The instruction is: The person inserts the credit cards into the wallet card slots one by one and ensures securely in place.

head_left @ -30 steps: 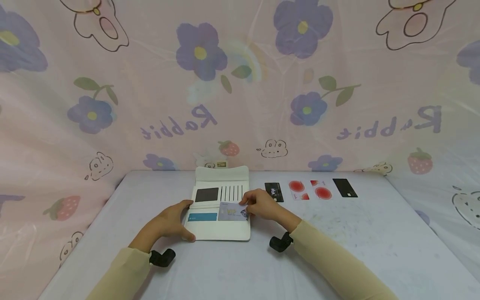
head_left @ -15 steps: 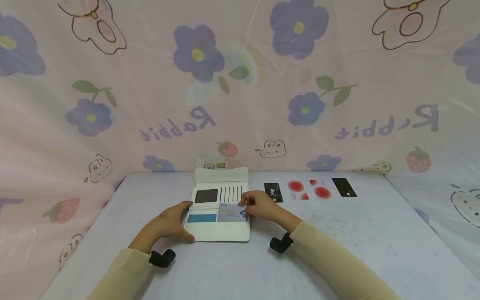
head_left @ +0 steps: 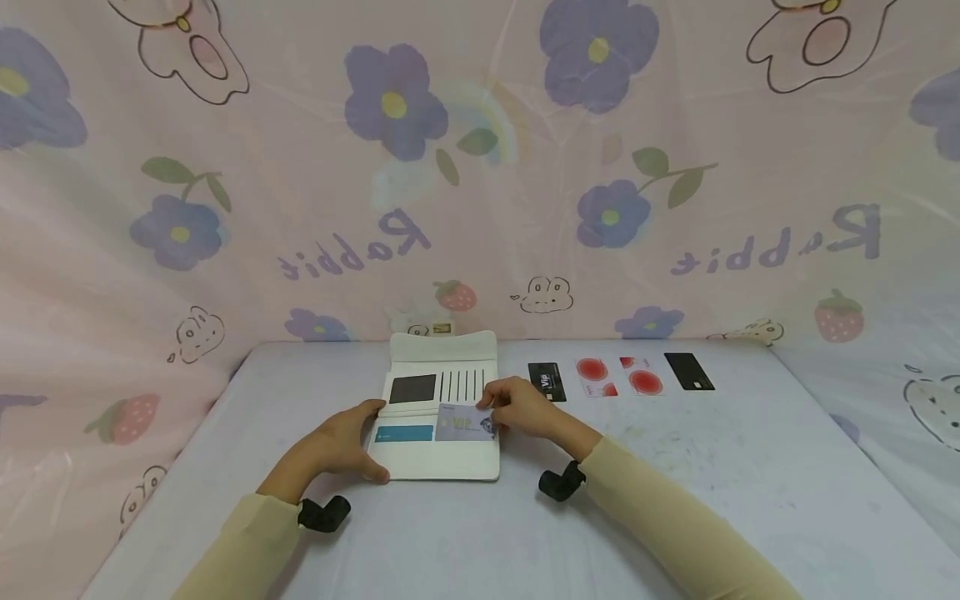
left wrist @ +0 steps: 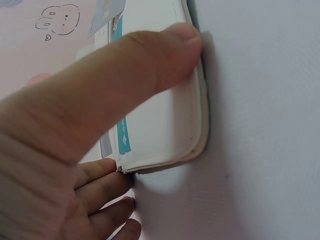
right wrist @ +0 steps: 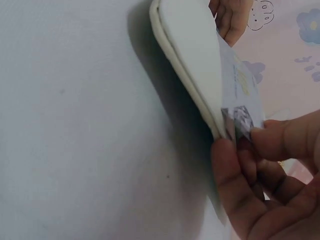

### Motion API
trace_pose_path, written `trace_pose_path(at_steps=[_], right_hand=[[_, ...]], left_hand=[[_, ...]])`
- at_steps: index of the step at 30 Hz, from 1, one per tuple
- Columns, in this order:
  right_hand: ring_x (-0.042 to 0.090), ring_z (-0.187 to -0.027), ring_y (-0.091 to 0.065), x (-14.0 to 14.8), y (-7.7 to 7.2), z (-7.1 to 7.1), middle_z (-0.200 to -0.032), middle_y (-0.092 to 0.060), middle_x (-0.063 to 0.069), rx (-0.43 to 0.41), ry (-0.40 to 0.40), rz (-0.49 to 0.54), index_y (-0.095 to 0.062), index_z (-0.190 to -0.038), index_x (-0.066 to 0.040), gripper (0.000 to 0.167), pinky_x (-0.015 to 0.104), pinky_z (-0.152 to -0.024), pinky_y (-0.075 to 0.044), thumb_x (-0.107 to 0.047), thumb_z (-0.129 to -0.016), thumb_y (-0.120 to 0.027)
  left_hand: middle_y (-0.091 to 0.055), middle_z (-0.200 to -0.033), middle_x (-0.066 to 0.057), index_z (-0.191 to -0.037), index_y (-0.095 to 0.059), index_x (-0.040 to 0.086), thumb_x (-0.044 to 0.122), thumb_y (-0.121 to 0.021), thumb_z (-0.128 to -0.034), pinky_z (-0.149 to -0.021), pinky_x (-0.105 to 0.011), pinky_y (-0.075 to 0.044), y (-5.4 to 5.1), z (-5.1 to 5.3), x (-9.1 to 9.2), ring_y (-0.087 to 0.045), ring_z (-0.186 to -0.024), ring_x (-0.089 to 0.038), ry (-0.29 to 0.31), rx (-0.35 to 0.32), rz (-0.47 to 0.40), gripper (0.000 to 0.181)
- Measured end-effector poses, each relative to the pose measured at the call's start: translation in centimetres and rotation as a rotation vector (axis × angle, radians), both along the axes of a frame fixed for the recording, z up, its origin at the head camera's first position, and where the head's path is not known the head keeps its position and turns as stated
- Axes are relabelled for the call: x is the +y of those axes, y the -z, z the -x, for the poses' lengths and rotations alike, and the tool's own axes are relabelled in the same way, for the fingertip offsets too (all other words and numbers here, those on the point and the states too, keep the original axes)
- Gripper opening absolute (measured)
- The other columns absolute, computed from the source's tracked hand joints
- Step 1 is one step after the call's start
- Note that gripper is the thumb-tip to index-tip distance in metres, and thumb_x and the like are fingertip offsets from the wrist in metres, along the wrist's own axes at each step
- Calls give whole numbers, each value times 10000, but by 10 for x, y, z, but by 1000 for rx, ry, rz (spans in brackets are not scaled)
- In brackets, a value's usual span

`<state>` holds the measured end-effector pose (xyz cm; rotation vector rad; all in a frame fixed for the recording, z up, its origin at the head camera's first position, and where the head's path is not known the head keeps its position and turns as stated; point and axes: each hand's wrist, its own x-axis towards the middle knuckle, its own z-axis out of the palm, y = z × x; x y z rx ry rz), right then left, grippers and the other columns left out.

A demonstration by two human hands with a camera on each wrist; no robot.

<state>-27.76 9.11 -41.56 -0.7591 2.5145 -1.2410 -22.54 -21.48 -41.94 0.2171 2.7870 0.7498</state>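
VIP card (head_left: 459, 422), one: right end pinched between thumb and fingers of the right hand (head_left: 519, 407), above the lower panel of the white wallet (head_left: 435, 461); depth in any pocket unclear. Left hand (head_left: 340, 442): thumb and fingers apart, spanning the wallet's left end. Teal card (head_left: 403, 433): pocketed alongside. Black Vip card (head_left: 547, 382): partly behind the right hand. Right wrist view only: fingertip at the wallet's edge.

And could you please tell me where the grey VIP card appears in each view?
Head: grey VIP card, below centre, pinched by the right hand.
Left wrist: grey VIP card, cut off at the top, left of centre.
Right wrist: grey VIP card, right of centre.
Shared landmark: white wallet.
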Motion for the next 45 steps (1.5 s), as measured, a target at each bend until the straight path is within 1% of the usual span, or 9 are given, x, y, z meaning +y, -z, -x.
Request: trace_pose_path(at_steps=[9,18,24,29,36,45], right_hand=[[170,-607,-574,2,0,1,-728,-619,48,-9,16,-9,-675,-902,-48,178,255,-540,-481,57,-794,-580],[170,-596,-571,2,0,3,-740,-645,55,-15,-14,3,-667,-896,-38,178,247,-538,-470,61,-788,-566],[155,-592,-565,2,2,4,-728,-643,47,-13,-19,-5,-661,-889,-38,176,247,-532,-467,60,-784,-560],[150,-588,-555,1,4,4,-714,-620,40,-26,-13,-6,-648,-886,-44,169,250,-530,-457,56,-786,-556],[170,-590,-547,-1,5,4,-690,-552,37,-54,-21,30,-622,-906,-37,172,251,-534,-445,60,-790,-540],[172,-594,-540,-1,7,5,-689,-541,36,-63,-33,36,-618,-913,-26,174,250,-540,-445,64,-794,-530]], left_hand=[[-426,-1482,-177,-1471,-354,92,403,-943,-499,-1072,-588,-352,0,1,2,-380,-1372,-407,11,-3,-12,1178],[-425,-1481,-183,-1472,-348,84,409,-938,-505,-1069,-585,-359,1,4,1,-386,-1368,-406,20,14,2,1178],[-421,-1485,-181,-1473,-348,89,409,-939,-506,-1075,-584,-353,1,3,2,-379,-1374,-406,14,4,0,1178],[-419,-1486,-183,-1470,-352,83,410,-940,-503,-1074,-589,-351,1,1,2,-376,-1373,-412,17,5,-15,1178],[-409,-1491,-191,-1470,-355,96,425,-937,-506,-1073,-596,-345,3,1,-5,-367,-1377,-419,24,7,-13,1173],[-406,-1493,-196,-1476,-348,106,439,-926,-514,-1068,-596,-353,0,-1,-3,-369,-1376,-419,16,-6,-9,1171]])
